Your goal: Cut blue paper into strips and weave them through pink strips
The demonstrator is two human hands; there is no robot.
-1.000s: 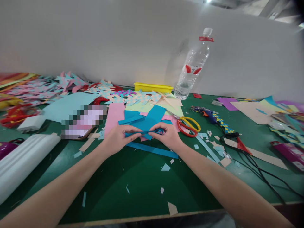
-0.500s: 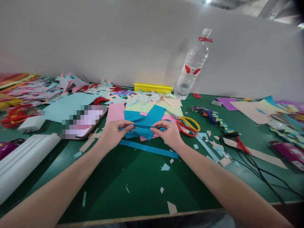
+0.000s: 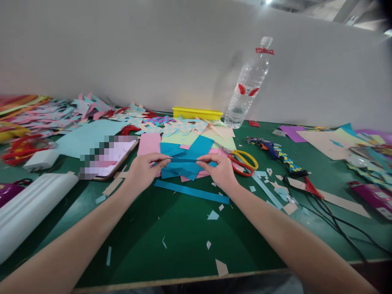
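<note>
A narrow blue paper strip [image 3: 183, 160] is stretched level between my two hands. My left hand [image 3: 150, 166] pinches its left end between thumb and fingers, and my right hand [image 3: 217, 166] pinches the right end. Below and behind it lie blue paper pieces [image 3: 186, 173] and a pink paper piece [image 3: 149, 143]. Another blue strip [image 3: 191, 192] rests flat on the green table [image 3: 177, 228], nearer to me. Scissors [image 3: 243, 162] with yellow and red handles lie just beyond my right hand.
A water bottle [image 3: 247, 85] leans against the grey wall [image 3: 137, 53]. To the left are a phone [image 3: 110, 157], a white roll [image 3: 36, 208] and a white charger [image 3: 41, 159]. Paper scraps [image 3: 213, 215], black cords [image 3: 335, 222] and a woven paper piece [image 3: 286, 158] lie about the right side.
My hands have moved slightly apart, so more of the blue strip shows between them. The things on the table have stayed where they were.
</note>
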